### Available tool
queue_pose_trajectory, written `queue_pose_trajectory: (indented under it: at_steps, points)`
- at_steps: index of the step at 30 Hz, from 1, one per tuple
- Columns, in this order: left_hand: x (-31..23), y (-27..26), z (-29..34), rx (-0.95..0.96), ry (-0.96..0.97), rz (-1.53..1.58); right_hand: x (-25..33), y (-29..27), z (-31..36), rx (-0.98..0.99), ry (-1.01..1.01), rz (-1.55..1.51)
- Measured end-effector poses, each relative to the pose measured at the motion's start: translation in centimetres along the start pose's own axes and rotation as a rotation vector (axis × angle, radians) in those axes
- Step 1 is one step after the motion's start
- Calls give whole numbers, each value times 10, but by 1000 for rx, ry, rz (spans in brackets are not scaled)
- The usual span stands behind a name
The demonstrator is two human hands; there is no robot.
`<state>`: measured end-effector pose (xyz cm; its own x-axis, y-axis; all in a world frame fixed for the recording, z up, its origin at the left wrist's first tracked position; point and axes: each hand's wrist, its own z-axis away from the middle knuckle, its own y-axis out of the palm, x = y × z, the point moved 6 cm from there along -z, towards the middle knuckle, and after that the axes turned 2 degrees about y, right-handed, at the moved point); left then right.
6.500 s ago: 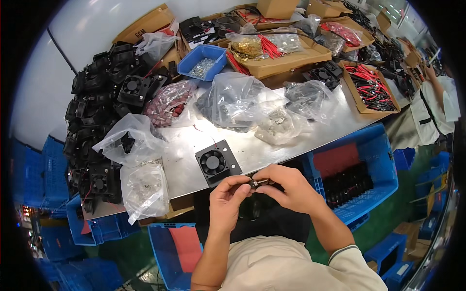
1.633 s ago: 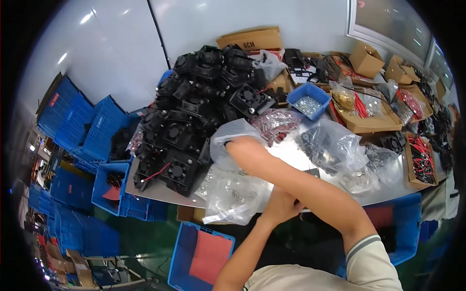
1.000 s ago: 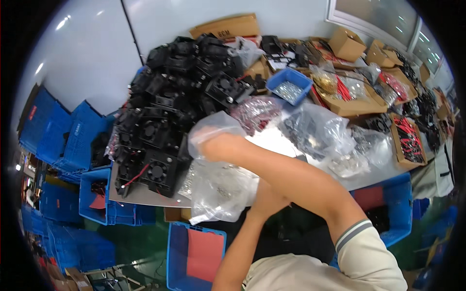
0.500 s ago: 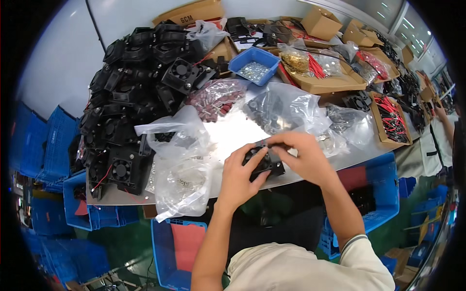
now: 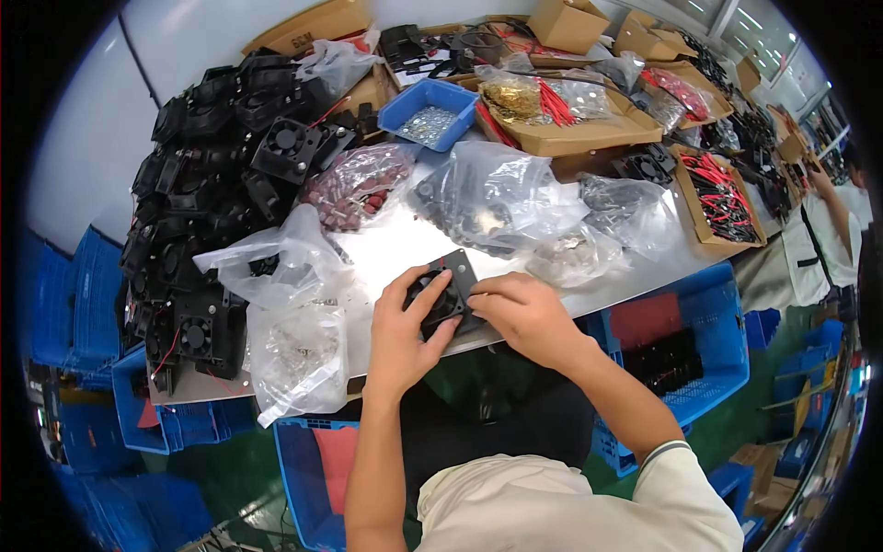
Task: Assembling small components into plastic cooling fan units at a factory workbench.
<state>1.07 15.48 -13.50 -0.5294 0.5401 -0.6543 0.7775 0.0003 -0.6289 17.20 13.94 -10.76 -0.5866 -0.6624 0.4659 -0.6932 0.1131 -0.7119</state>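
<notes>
Fan (image 5: 446, 302) face-up in left hand (image 5: 403, 322), long axis unclear, right hand (image 5: 526, 317) grip uncertain

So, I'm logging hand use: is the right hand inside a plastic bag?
No, the right hand is in plain sight at the right side of the black fan unit.

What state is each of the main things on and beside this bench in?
Fan unit: at the front edge of the bench, fan side up, partly covered
Left hand: fingers on the fan unit, holding it
Right hand: fingers bunched at the fan unit's right side
Blue tray: open, small metal pieces inside
Black fans: heaped in a pile
Cardboard box: open, filled with red and black cables
Blue crate at right: open, black parts inside
</notes>
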Motion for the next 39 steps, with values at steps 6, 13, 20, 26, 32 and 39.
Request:
queue_pose_trajectory:
  at_steps: [6, 13, 20, 26, 32, 39]
  points:
    - [2, 0, 2, 2, -40, 20, 8, 1, 16, -8, -127, 182]
    - [1, 0, -1, -6, -37, 7, 6, -1, 25, 65, -101, 304]
    - [0, 1, 1, 14, -38, -11, 14, -1, 29, 89, -78, 359]
    - [-2, 1, 4, -5, -46, -10, 17, 0, 38, 81, -13, 389]
    - [1, 0, 0, -49, -19, 10, 10, -4, 30, 76, 47, 252]
    - [0, -1, 1, -42, 1, 12, -74, -82, 35, -97, 453, 301]
